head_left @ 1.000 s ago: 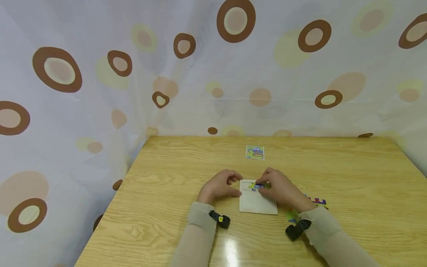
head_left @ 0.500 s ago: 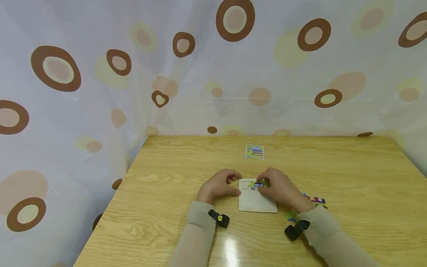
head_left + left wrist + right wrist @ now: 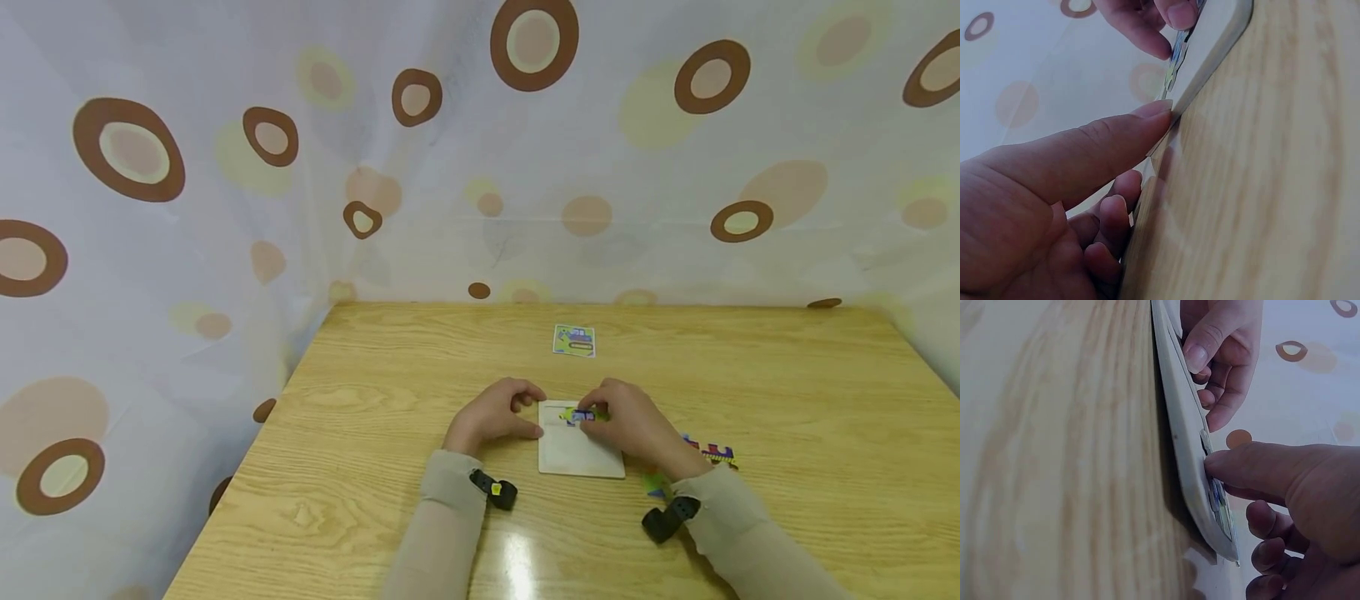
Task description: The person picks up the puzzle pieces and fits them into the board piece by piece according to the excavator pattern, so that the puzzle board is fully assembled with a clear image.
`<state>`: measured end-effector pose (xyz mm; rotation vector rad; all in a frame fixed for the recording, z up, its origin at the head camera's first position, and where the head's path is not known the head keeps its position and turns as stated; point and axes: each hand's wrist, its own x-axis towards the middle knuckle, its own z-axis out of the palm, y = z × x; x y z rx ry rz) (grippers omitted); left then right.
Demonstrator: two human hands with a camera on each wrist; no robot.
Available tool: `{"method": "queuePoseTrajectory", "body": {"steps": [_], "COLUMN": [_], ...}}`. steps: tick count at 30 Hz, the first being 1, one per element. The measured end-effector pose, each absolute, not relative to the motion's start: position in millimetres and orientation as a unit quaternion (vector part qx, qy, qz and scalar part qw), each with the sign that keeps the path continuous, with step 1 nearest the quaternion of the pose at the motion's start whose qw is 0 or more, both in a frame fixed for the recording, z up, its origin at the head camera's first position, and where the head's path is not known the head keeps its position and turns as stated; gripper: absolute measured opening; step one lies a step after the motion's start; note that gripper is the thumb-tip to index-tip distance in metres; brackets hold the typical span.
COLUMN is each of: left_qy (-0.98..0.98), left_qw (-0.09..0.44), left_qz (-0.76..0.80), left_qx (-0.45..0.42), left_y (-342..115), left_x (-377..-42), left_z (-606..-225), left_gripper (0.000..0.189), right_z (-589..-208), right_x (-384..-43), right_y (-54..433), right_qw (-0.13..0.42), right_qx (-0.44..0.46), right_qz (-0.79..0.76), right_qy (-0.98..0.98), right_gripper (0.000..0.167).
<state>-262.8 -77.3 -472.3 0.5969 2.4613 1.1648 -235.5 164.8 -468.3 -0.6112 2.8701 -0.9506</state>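
Observation:
A pale square puzzle board [image 3: 577, 454] lies on the table in the head view. My left hand [image 3: 495, 412] holds its left edge, the thumb [image 3: 1141, 119] against the rim in the left wrist view. My right hand [image 3: 628, 418] pinches a colourful jigsaw piece [image 3: 579, 416] over the board's far part, between thumb and forefinger. In the right wrist view, the right thumb [image 3: 1247, 464] rests low on the board beside the pieces [image 3: 1219, 500]. My right hand partly hides the coloured pieces at the far right of the board.
Beyond the board lies a small picture card [image 3: 574, 340] showing an excavator. Loose jigsaw pieces [image 3: 720, 453] lie right of my right wrist, and a green and blue piece [image 3: 656, 485] is partly hidden by it. A patterned curtain [image 3: 450, 167] hangs behind the wooden table [image 3: 360, 467].
Both hands keep nearly the same place on the board and piece. Only a very slight shift of the whole head view shows.

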Motion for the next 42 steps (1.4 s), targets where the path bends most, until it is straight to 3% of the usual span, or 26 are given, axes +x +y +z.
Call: {"method": "queuePoseTrajectory", "body": {"steps": [28, 42], "left_qy": [0.866, 0.867], "left_qw": [0.176, 0.178], "left_qz": [0.42, 0.419], "left_qx": [0.207, 0.204], "left_y": [-77.1, -78.0], "left_x": [-262.0, -261.2], "left_z": [-471.3, -470.4], "left_gripper": [0.042, 0.042], "right_z": [-471.7, -473.4], "right_x": [-236.5, -237.0], "right_y": [167.9, 168.2], "right_qw": [0.031, 0.038], "right_qx": [-0.189, -0.19], "right_qz": [-0.323, -0.33], "right_qy": [0.927, 0.924], "right_gripper": [0.018, 0.009]}}
